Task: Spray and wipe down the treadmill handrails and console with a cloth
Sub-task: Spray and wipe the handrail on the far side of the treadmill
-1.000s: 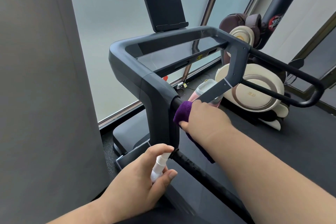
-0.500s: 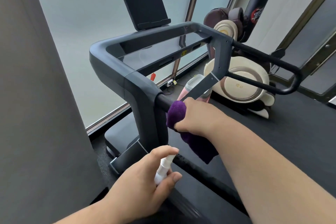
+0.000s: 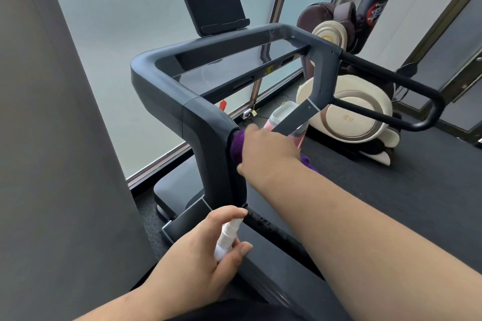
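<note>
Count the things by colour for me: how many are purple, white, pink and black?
Purple: 1, the cloth
White: 1, the spray bottle
Pink: 1, the bottle
Black: 2, the tablet stand and the punching bag
Total: 5

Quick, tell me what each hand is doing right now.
Left hand: fingers curled round the white spray bottle.
Right hand: grips the purple cloth against the near handrail.

Treadmill (image 3: 198, 122) at centre. Tablet holder (image 3: 211, 0) at 12 o'clock atop console frame. Massage chair (image 3: 349, 117) at 3 o'clock, behind the right handrail (image 3: 391, 81). Wall panel (image 3: 52, 164) at 9 o'clock.
</note>
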A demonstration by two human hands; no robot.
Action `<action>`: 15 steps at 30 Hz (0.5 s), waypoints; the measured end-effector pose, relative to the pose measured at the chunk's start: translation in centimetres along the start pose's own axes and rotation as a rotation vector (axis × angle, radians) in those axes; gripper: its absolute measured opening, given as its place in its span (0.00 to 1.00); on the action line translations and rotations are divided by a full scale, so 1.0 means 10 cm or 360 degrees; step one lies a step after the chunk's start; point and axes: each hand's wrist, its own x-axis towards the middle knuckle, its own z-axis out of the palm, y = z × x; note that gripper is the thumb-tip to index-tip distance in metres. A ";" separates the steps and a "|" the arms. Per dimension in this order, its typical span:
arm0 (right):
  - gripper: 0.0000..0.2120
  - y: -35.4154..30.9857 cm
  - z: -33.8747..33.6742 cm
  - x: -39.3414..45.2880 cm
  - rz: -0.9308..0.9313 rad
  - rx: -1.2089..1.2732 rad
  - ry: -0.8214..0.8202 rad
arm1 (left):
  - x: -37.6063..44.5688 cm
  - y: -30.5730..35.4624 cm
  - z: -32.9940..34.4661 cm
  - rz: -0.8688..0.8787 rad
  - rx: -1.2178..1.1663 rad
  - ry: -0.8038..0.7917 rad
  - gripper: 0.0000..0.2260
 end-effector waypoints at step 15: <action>0.23 0.78 0.04 -0.55 -0.0012 0.0309 -0.0166 | -0.02 0.55 0.66 0.0088 -0.0009 -0.0180 0.19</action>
